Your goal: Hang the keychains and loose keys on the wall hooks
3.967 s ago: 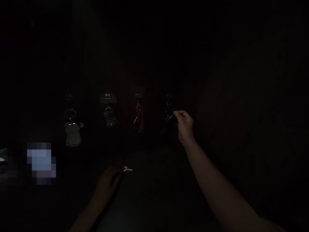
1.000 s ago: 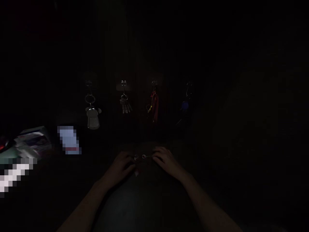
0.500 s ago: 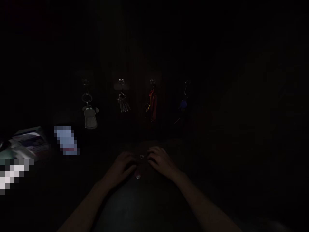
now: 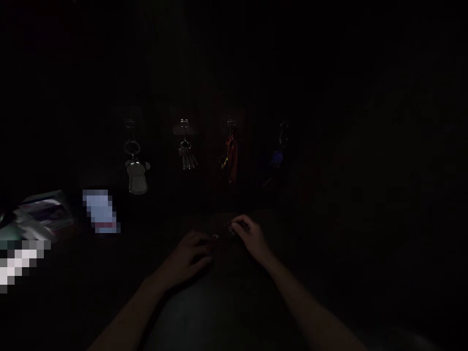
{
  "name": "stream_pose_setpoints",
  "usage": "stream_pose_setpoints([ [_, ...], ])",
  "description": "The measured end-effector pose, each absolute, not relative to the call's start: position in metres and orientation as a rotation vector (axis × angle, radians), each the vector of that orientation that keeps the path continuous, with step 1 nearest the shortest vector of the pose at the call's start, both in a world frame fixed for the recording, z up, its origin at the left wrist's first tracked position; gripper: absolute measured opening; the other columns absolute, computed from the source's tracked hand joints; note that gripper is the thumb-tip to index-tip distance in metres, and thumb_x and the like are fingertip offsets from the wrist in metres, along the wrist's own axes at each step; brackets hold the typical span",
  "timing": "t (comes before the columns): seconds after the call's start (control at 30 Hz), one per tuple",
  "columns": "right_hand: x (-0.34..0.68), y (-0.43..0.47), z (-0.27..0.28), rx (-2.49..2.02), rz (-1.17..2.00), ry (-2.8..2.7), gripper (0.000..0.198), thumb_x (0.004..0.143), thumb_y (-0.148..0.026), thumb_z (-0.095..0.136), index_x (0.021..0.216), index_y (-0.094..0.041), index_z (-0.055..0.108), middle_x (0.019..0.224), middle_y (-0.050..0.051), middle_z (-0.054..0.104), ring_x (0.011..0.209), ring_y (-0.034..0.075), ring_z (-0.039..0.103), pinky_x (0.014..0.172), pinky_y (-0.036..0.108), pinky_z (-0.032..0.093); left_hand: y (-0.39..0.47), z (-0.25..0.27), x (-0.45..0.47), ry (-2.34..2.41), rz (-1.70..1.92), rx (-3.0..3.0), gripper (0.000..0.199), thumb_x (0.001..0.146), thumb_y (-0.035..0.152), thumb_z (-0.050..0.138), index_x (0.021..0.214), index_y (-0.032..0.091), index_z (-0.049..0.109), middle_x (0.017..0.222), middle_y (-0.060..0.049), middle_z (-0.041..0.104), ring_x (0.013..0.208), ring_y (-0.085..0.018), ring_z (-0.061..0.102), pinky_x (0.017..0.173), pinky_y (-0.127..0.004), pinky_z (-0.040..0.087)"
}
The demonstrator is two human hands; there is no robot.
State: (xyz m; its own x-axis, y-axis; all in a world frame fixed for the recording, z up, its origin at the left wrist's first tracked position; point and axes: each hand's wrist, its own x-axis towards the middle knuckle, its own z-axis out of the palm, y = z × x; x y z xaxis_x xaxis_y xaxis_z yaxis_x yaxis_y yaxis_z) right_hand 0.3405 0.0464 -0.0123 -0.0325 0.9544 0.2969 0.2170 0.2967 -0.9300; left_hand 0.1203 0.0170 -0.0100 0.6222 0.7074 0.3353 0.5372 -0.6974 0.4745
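Observation:
The scene is very dark. My left hand [image 4: 188,256] rests low over the surface, thumb and fingers apart, with a small shiny ring-like piece [image 4: 215,237] by its fingertips. To its right, my right hand [image 4: 252,239] has thumb and forefinger pinched together. A faint glint [image 4: 230,231] shows at that pinch, too dim to name. Whatever lies under the fingers is lost in shadow.
Beyond my hands hang a bottle-opener-like metal keyring [image 4: 137,178], a bunch of keys [image 4: 188,160], a reddish strap [image 4: 232,161] and a blue-tagged key [image 4: 277,157]. A bright pixelated panel [image 4: 100,209] and a box [image 4: 49,214] stand at left.
My right hand has closed from spread fingers into a pinch. My left hand has shifted slightly right. The shiny spot near my left thumb no longer shows.

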Motion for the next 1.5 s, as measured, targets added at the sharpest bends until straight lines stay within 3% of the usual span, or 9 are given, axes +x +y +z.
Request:
stream_pose_setpoints([
  [0.3, 0.339, 0.042, -0.001, -1.059, 1.065, -1.270, 0.026, 0.070, -0.044, 0.063, 0.076, -0.019, 0.056, 0.063, -0.002, 0.062, 0.052, 0.012, 0.060, 0.052, 0.024, 0.045, 0.015, -0.011, 0.122, 1.059, 0.820, 2.420, 0.012, 0.087, 0.027, 0.049, 0.090, 0.025, 0.060, 0.115, -0.005, 0.055, 0.107, -0.019, 0.052, 0.092, -0.035, 0.044],
  [0.47, 0.342, 0.040, 0.006, -1.036, 1.070, -1.223, 0.028, 0.067, -0.045, 0.066, 0.076, -0.019, 0.058, 0.064, -0.001, 0.064, 0.054, 0.013, 0.063, 0.052, 0.025, 0.047, 0.012, -0.013, 0.125, 1.046, 0.918, 2.290, 0.033, 0.086, 0.028, 0.051, 0.118, 0.028, 0.047, 0.118, -0.006, 0.056, 0.109, -0.020, 0.053, 0.093, -0.037, 0.044],
  [0.6, 0.347, 0.042, 0.009, -1.026, 1.014, -1.214, 0.028, 0.066, -0.045, 0.067, 0.075, -0.019, 0.059, 0.063, -0.002, 0.063, 0.052, 0.013, 0.062, 0.052, 0.025, 0.047, 0.010, -0.011, 0.126, 1.078, 0.815, 2.172, 0.040, 0.087, 0.032, 0.048, 0.126, 0.032, 0.040, 0.125, -0.003, 0.056, 0.111, -0.019, 0.055, 0.095, -0.036, 0.044],
  [0.77, 0.359, 0.045, 0.017, -1.025, 0.886, -1.214, 0.025, 0.070, -0.043, 0.064, 0.076, -0.020, 0.059, 0.063, -0.002, 0.062, 0.050, 0.012, 0.060, 0.050, 0.024, 0.045, 0.014, -0.014, 0.122, 1.096, 0.745, 2.205, 0.036, 0.089, 0.034, 0.043, 0.125, 0.033, 0.044, 0.122, 0.000, 0.060, 0.108, -0.018, 0.057, 0.093, -0.034, 0.046],
  [0.93, 0.376, 0.048, 0.027, -1.056, 0.789, -1.170, 0.026, 0.071, -0.045, 0.063, 0.077, -0.020, 0.059, 0.068, 0.001, 0.064, 0.054, 0.014, 0.062, 0.052, 0.026, 0.046, 0.019, -0.029, 0.117, 1.122, 0.749, 2.325, 0.026, 0.088, 0.033, 0.046, 0.112, 0.031, 0.056, 0.114, 0.000, 0.063, 0.104, -0.018, 0.059, 0.090, -0.034, 0.048],
  [1.5, 0.428, 0.076, 0.086, -0.985, 0.484, -1.071, 0.019, 0.070, -0.036, 0.064, 0.078, -0.019, 0.061, 0.069, -0.001, 0.064, 0.057, 0.011, 0.058, 0.052, 0.023, 0.045, 0.031, -0.024, 0.111, 1.513, 1.037, 1.994, 0.028, 0.083, 0.040, 0.045, 0.104, 0.028, 0.060, 0.101, 0.001, 0.070, 0.092, -0.021, 0.066, 0.081, -0.031, 0.052],
])
